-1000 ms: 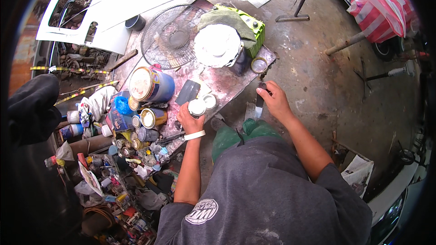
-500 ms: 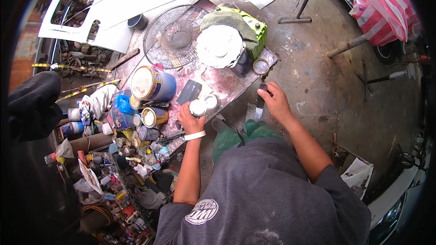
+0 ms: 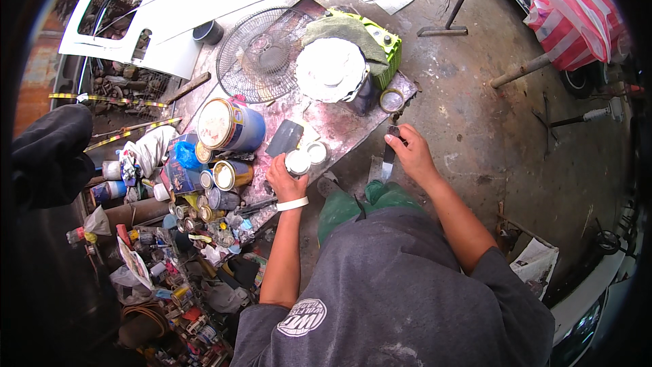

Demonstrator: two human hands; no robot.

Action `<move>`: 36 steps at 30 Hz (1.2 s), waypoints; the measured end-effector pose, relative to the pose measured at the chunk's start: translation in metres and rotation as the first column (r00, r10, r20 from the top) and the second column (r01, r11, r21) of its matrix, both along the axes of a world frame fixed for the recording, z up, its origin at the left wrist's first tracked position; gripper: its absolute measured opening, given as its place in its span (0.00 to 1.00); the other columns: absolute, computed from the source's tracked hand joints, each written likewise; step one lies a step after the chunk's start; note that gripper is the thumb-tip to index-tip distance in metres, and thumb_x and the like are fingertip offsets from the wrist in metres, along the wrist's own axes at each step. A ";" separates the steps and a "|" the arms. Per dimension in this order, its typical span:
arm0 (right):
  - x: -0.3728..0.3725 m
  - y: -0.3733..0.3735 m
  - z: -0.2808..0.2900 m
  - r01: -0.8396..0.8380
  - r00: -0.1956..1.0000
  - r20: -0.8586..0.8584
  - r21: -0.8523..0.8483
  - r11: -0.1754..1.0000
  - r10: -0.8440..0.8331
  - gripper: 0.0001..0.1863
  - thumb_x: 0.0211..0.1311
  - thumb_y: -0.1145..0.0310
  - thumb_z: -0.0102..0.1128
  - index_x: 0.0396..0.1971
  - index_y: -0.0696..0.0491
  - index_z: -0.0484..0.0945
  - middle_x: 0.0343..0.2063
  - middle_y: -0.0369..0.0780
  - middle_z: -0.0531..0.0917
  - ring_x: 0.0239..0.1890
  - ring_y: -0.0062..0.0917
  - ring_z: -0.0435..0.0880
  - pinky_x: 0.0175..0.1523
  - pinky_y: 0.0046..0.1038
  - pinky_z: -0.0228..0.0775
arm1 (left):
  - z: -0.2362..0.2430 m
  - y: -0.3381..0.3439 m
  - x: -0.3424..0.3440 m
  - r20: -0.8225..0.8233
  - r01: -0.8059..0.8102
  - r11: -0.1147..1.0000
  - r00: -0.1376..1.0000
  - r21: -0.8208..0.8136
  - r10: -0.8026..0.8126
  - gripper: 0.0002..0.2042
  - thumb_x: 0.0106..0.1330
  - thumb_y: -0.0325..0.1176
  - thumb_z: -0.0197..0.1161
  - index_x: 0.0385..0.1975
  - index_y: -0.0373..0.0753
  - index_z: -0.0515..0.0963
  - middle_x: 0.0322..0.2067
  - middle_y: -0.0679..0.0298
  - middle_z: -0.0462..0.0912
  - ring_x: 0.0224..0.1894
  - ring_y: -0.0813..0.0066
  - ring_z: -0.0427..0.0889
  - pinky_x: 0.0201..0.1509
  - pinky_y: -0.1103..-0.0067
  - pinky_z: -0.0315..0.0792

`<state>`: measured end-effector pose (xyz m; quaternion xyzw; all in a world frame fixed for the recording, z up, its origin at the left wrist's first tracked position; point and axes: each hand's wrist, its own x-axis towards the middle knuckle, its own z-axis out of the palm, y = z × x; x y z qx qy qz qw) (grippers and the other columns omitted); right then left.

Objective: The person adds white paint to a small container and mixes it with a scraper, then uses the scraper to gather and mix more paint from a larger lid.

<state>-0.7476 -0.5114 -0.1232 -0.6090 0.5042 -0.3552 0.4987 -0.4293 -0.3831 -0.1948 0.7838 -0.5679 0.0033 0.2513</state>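
Scraper [image 3: 388,155] with a dark handle and pale blade sits in our right hand [image 3: 413,153], which is closed around the handle, the blade pointing down toward our green trousers [image 3: 338,212], just off the table's edge. Our left hand [image 3: 278,178] is half open, thumb and fingers curved about the side of a small white-topped tin [image 3: 297,162] that it has hold of, at the near edge of the table [image 3: 346,129]; we cannot tell whether that tin is lifted. Just beside it is a second tin [image 3: 316,152], white inside. Beyond lie a dark flat sheet [image 3: 284,137] and, to its left, a big blue bucket [image 3: 250,130]. Farther back we see a wire fan guard [image 3: 244,61] and a bright green box [image 3: 392,56] partly under an olive cloth [image 3: 353,35]
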 end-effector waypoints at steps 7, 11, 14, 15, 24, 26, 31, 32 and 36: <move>0.001 -0.001 0.003 -0.014 1.000 -0.015 -0.002 1.000 0.014 0.17 0.70 0.65 0.63 0.31 0.62 0.69 0.29 0.43 0.69 0.31 0.29 0.69 0.39 0.31 0.66 | -0.001 0.001 0.001 -0.022 0.006 1.000 1.000 0.028 -0.005 0.43 0.38 0.26 0.78 0.62 0.37 0.69 0.60 0.52 0.74 0.64 0.49 0.70 0.70 0.57 0.60; 0.002 -0.001 0.004 -0.014 1.000 -0.001 0.004 1.000 0.014 0.15 0.70 0.65 0.63 0.32 0.62 0.72 0.29 0.43 0.70 0.32 0.28 0.70 0.39 0.30 0.66 | 0.002 0.001 -0.001 -0.016 0.004 0.999 1.000 0.048 -0.003 0.42 0.39 0.26 0.78 0.62 0.38 0.70 0.60 0.52 0.73 0.63 0.47 0.70 0.69 0.57 0.61; 0.002 -0.002 0.003 -0.021 1.000 0.014 0.014 1.000 0.020 0.14 0.69 0.65 0.63 0.34 0.62 0.75 0.31 0.42 0.73 0.32 0.28 0.72 0.40 0.29 0.67 | 0.003 -0.001 -0.001 -0.020 0.015 0.999 1.000 0.047 -0.014 0.42 0.39 0.26 0.78 0.62 0.38 0.70 0.60 0.51 0.73 0.63 0.46 0.70 0.69 0.56 0.62; 0.002 -0.002 0.002 -0.023 1.000 0.019 0.017 1.000 0.023 0.13 0.69 0.65 0.63 0.34 0.62 0.76 0.31 0.41 0.73 0.33 0.27 0.73 0.40 0.29 0.67 | 0.004 -0.001 -0.002 -0.017 0.015 0.999 1.000 0.047 -0.015 0.42 0.39 0.26 0.78 0.62 0.38 0.70 0.60 0.51 0.73 0.63 0.46 0.70 0.69 0.56 0.62; 0.006 -0.001 0.012 -0.058 0.997 0.054 0.053 0.997 0.055 0.11 0.66 0.69 0.66 0.38 0.62 0.82 0.35 0.40 0.80 0.37 0.25 0.80 0.43 0.27 0.72 | 0.005 -0.001 -0.002 0.003 0.003 0.997 1.000 0.075 -0.003 0.42 0.40 0.27 0.78 0.62 0.40 0.70 0.60 0.52 0.73 0.63 0.46 0.69 0.68 0.55 0.63; 0.006 -0.001 0.013 -0.068 0.997 0.035 0.030 0.997 0.067 0.11 0.66 0.69 0.67 0.38 0.63 0.82 0.34 0.41 0.81 0.36 0.25 0.81 0.42 0.27 0.72 | 0.005 -0.001 -0.003 0.006 0.000 0.997 1.000 0.077 -0.001 0.42 0.40 0.27 0.78 0.63 0.40 0.70 0.60 0.53 0.73 0.63 0.46 0.69 0.68 0.55 0.63; 0.009 0.002 0.022 -0.088 0.996 -0.017 0.050 0.995 0.089 0.11 0.65 0.69 0.67 0.39 0.62 0.82 0.32 0.42 0.82 0.33 0.26 0.81 0.39 0.28 0.73 | 0.006 -0.001 -0.003 0.018 -0.004 0.996 1.000 0.094 0.002 0.42 0.40 0.27 0.78 0.63 0.40 0.70 0.61 0.53 0.72 0.62 0.45 0.69 0.68 0.55 0.63; 0.009 0.003 0.020 -0.095 0.995 -0.030 0.044 0.994 0.097 0.11 0.65 0.68 0.67 0.39 0.62 0.83 0.32 0.42 0.82 0.32 0.25 0.82 0.39 0.28 0.73 | 0.008 -0.002 -0.003 0.019 -0.001 0.995 1.000 0.098 -0.001 0.42 0.40 0.27 0.79 0.63 0.40 0.70 0.61 0.53 0.72 0.62 0.45 0.69 0.68 0.55 0.63; 0.013 0.005 0.022 -0.128 0.991 -0.029 0.016 0.992 0.129 0.12 0.65 0.68 0.68 0.39 0.62 0.83 0.32 0.43 0.83 0.32 0.27 0.82 0.38 0.29 0.73 | 0.009 -0.004 -0.005 0.034 0.001 0.996 0.999 0.086 -0.004 0.43 0.39 0.26 0.79 0.62 0.40 0.70 0.60 0.52 0.72 0.62 0.45 0.69 0.68 0.55 0.63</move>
